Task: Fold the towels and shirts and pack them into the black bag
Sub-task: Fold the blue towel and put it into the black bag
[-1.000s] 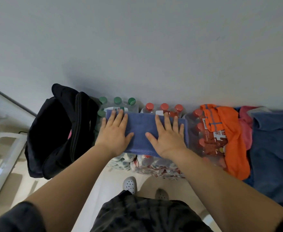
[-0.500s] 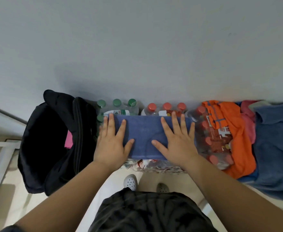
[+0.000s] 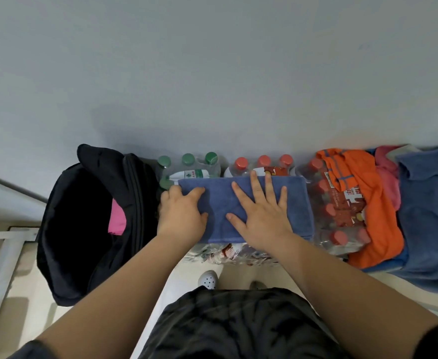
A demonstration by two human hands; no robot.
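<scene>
on three bottle packs [image 3: 339, 203], two hands [image 3: 260, 216] press one blue towel [image 3: 294, 203].

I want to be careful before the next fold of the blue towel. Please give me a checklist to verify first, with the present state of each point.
1. Blue towel lies flat on the bottle packs: ok.
2. Left hand has its fingers curled at the towel's left end: ok; whether they pinch it, cannot tell.
3. Right hand lies flat on the towel, fingers spread: ok.
4. Black bag stands open beside the towel: ok.
5. Room left in the bag, with a pink item already inside: cannot tell.
6. Orange shirt is apart from the towel: ok.
</scene>
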